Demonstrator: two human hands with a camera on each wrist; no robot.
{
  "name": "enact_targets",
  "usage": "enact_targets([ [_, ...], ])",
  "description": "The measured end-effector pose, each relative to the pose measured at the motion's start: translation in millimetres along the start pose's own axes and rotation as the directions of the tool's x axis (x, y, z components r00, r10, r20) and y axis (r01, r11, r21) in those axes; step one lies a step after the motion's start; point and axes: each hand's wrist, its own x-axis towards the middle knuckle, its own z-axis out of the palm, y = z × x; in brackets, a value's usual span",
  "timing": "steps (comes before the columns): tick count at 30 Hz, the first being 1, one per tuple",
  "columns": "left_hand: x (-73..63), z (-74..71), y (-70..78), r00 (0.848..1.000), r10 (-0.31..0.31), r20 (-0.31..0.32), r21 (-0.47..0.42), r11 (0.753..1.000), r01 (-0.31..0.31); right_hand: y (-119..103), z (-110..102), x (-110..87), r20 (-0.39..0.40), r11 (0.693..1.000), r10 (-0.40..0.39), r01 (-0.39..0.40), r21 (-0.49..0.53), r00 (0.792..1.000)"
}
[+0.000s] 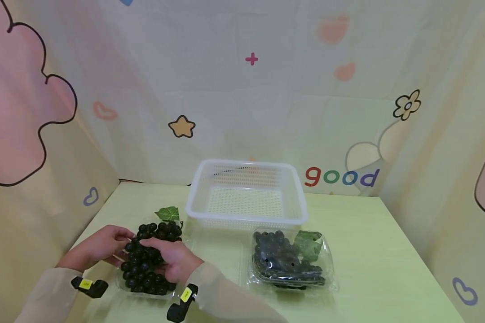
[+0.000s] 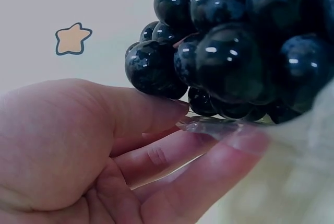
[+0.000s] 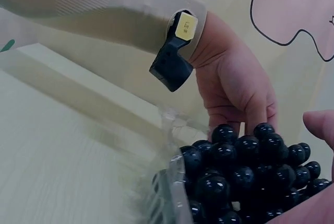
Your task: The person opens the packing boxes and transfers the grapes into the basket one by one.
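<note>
A bunch of black grapes (image 1: 139,264) with a green leaf (image 1: 168,213) at its far end lies in a clear plastic container (image 3: 180,203) at the front left of the table. At the container's left side, my left hand (image 1: 105,244) pinches the thin plastic rim, thumb above and fingers below. The left thumbtip is right at the lowest grapes in the left wrist view. My right hand (image 1: 178,260) holds the bunch from its right side, thumb stretched across the top. Its other fingers are mostly hidden among the grapes.
A white slotted basket (image 1: 191,215) stands at the back middle of the table. To the right, a closed clear box (image 1: 327,264) contains more dark grapes and a leaf. Printed cloth (image 1: 266,112) walls in the table's back and sides.
</note>
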Motion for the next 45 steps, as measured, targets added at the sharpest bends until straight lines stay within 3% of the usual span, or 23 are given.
enact_targets([
  [9,-1.6,4.4,-0.3,1.000,0.008,-0.025,0.014,1.000,-0.008,14,8,9.0,0.004,1.000,-0.018,0.018,0.011,1.000],
  [21,0.2,6.0,3.5,0.999,0.018,-0.042,0.046,0.999,-0.016,14,14,8.2,-0.156,0.992,-0.083,0.066,-0.107,0.984],
  [32,1.0,2.8,-4.4,0.999,0.028,-0.044,0.033,0.999,-0.027,17,15,14.1,-0.164,0.994,-0.084,0.072,-0.078,0.983],
  [45,-0.6,4.3,-3.9,0.998,0.029,-0.059,0.023,0.999,-0.027,16,16,16.2,-0.158,0.995,-0.097,0.091,-0.042,0.983],
])
